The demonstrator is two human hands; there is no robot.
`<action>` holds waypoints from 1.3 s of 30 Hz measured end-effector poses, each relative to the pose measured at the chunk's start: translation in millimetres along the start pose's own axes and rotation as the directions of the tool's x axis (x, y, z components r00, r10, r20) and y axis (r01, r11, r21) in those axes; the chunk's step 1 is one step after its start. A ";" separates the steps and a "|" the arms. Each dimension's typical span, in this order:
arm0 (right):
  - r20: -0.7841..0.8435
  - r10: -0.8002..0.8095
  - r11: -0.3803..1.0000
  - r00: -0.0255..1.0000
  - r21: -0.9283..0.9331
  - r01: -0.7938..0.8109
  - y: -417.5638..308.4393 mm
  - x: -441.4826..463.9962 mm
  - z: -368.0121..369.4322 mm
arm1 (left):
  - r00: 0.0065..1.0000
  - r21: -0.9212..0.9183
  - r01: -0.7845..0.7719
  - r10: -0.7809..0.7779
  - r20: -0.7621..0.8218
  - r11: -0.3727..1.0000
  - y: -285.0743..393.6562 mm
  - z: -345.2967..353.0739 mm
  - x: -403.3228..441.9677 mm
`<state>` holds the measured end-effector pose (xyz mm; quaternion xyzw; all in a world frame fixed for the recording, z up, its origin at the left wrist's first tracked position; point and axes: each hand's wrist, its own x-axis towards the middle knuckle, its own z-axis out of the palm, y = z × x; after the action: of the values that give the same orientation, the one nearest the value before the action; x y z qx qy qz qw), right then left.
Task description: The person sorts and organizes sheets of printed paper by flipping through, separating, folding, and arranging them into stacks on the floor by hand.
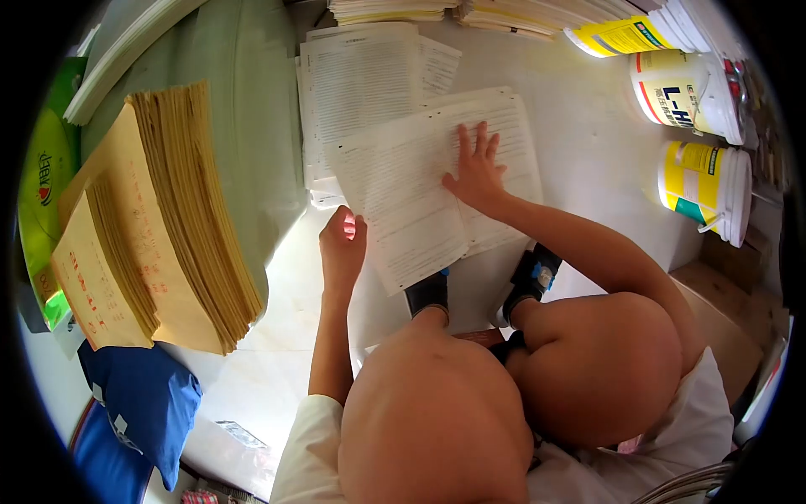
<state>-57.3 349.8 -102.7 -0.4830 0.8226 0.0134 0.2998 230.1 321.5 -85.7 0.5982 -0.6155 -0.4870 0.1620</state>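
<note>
A wide printed sheet (403, 176) with a fold down its middle lies at an angle in front of my feet. On its right half my right hand (478, 172) rests flat, fingers spread. My left hand (343, 235) is beside the sheet's left edge with its fingers curled in; whether anything is between them is too small to tell. Partly under the wide sheet, a stack of printed pages (359, 80) lies farther away.
Thick piles of brown envelopes (180, 210) stand on a pale green surface (252, 109) at the left. White and yellow buckets (705, 181) line the right side. More paper stacks (512, 17) are at the top. A blue bag (143, 395) lies lower left.
</note>
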 end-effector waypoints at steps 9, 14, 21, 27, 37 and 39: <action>-0.006 0.005 0.998 1.000 -0.068 -0.005 -9.4 4.9 3.1 | 1.000 0.125 -0.001 0.002 -0.004 0.992 2.1 3.7 4.1; 0.002 0.023 0.992 1.000 -0.120 -0.023 -13.7 11.7 1.6 | 0.860 0.384 -0.245 0.382 -0.337 0.890 44.4 21.3 -6.6; -0.092 -0.012 0.987 0.996 -0.159 -0.003 -8.7 22.7 -6.1 | 0.813 0.240 -0.582 0.556 0.171 0.777 75.1 102.4 19.9; -0.013 0.009 0.999 1.000 0.037 -0.009 43.1 34.7 -58.1 | 0.683 0.337 -0.731 0.638 0.356 0.593 53.5 157.2 52.2; -0.137 0.050 0.998 0.989 0.044 -0.044 223.1 74.0 -209.4 | 0.574 0.329 -0.815 0.739 0.353 0.476 86.5 227.0 108.9; -0.213 -0.032 0.999 0.977 -0.025 0.027 242.2 81.3 -215.4 | 0.492 0.407 -0.851 0.777 0.393 0.333 88.6 250.5 123.2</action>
<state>-383.9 347.9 -32.0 -0.4970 0.8426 -0.0337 0.2046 -45.6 296.1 -181.2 0.1948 -0.9511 -0.1757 0.1632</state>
